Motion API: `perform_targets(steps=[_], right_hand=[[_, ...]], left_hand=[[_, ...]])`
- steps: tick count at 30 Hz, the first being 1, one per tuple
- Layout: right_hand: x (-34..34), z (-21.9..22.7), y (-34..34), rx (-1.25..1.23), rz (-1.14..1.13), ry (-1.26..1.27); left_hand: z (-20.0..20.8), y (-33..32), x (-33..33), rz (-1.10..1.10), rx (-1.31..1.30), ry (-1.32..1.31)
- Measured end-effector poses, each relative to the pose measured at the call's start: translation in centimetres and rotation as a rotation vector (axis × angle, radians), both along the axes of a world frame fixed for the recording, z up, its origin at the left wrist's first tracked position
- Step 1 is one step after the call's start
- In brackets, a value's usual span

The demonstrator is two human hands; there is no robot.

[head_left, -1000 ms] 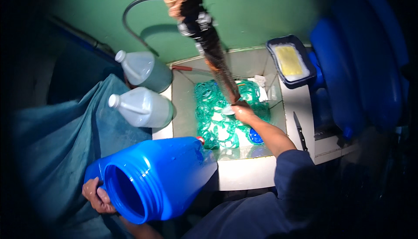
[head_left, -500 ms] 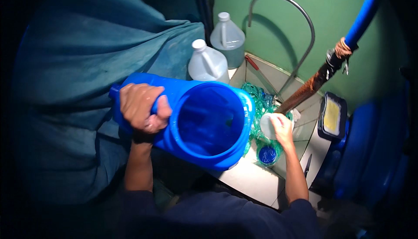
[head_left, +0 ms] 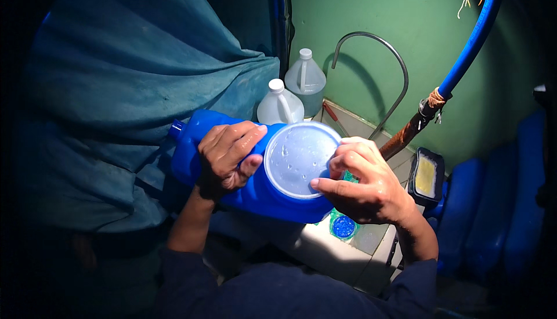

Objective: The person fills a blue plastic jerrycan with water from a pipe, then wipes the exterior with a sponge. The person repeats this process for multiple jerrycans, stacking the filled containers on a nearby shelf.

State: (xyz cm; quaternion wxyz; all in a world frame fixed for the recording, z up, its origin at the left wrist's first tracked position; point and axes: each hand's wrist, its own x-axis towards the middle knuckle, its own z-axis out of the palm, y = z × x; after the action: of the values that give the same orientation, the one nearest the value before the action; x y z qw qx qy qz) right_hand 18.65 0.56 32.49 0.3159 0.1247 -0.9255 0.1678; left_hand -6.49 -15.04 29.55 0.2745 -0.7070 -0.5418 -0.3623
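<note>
A large blue plastic container [head_left: 249,203] lies tilted, with its wide round mouth facing me. My left hand [head_left: 231,155] is closed around its handle side. Over the mouth sits a wet, translucent white disc lid [head_left: 299,159] with droplets on it. My right hand [head_left: 371,182] grips the lid's right edge, fingers curled at the rim and thumb on its face. Whether the lid is fully seated I cannot tell. Below the right hand, a round blue cap [head_left: 343,226] rests in green netting [head_left: 348,177], largely hidden behind the hand and container.
Two clear jugs with white caps, a near one [head_left: 279,105] and a far one [head_left: 306,78], stand behind. A curved metal tube [head_left: 400,66] and a blue hose [head_left: 473,46] on a rusty pipe rise by the tiled basin. Right: a black tray [head_left: 416,188], blue containers [head_left: 493,203]. Left: a blue-green cloth [head_left: 162,75].
My right hand has lifted the disc lid from the netting and brought it onto the container's mouth. My left hand and the container have shifted slightly right and down in view.
</note>
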Motion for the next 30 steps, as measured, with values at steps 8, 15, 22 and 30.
perform_targets(steps=[8,15,22,30], right_hand=[[-0.7,-2.2,-1.2,-0.056,-0.083,0.133],[-3.5,-6.3,-1.6,-0.108,-0.141,0.379],[2.4,-25.9,2.3,-1.072,-0.457,0.150],[12.7,-58.0,0.7,-1.378,-0.942,-1.689]], left_hand=[[1.5,-1.0,-0.1,-0.039,-0.281,0.107],[0.3,-0.5,-0.8,0.010,-0.290,0.097],[-1.6,-2.2,-2.7,0.005,-0.177,0.263],[-3.3,-0.1,-6.2,0.074,-0.186,0.254]])
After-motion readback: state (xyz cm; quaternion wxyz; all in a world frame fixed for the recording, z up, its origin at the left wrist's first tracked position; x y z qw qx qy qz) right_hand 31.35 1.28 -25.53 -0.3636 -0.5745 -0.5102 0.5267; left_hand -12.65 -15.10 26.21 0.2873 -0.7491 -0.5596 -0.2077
